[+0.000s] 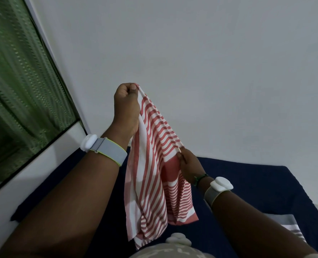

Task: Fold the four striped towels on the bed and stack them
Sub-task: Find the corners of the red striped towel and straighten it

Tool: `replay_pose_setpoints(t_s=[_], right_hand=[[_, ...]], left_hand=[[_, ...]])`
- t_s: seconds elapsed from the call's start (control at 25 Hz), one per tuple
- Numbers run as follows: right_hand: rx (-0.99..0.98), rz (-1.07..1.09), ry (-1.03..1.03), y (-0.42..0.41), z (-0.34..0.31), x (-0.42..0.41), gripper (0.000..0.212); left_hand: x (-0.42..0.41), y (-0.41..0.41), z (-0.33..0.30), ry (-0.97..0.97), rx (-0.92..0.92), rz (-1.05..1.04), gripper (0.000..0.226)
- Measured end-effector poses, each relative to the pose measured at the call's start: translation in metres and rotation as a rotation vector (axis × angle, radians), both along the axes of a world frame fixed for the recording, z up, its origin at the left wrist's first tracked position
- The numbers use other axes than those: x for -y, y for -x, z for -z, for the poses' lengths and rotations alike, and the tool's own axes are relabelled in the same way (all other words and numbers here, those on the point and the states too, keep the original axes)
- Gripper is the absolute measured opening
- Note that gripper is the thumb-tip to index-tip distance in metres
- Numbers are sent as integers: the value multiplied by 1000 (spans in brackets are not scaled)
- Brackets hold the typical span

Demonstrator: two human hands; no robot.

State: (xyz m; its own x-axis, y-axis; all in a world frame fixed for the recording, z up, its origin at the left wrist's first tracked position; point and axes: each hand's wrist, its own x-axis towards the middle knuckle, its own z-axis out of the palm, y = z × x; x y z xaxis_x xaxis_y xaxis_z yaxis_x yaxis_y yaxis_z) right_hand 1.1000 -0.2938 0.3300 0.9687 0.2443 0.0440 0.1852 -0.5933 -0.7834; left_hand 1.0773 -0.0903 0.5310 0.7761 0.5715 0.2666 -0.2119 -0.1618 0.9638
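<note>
A red-and-white striped towel is held up in the air above the dark blue bed, in front of the pale wall. One top corner is pinched by the left hand, raised high with its fingers curled round the cloth; lower down, an edge is pinched by the right hand, thumb against fingertips. The fabric is judged thin, light and very limp: it is draped in loose folds and hangs wherever it is not gripped, so no shape will be kept unaided. A hold at the corners or along a hem is judged best, with the cloth pulled taut between the two hands before it is laid down. One red towel is counted in the air, and only a part of one grey-striped towel is seen lying on the bed at the lower right. The other two towels of the four are not shown. A green curtain is seen at the left.
</note>
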Motion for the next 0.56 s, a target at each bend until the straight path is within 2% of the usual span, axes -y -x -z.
replay_pose_setpoints(t_s=[0.12, 0.32, 0.44, 0.56], right_hand=[[55, 98, 70, -5, 7, 18, 27], [-33, 96, -87, -5, 12, 28, 26], [-84, 104, -65, -2, 10, 27, 36], [-63, 145, -30, -2, 0, 21, 43]], left_hand=[[1, -5, 9, -1, -23, -27, 19], [-11, -31, 48, -12, -185, -110, 21], [-20, -38, 77, -34, -308, -160, 16], [-16, -39, 100, -66, -394, -103, 12]])
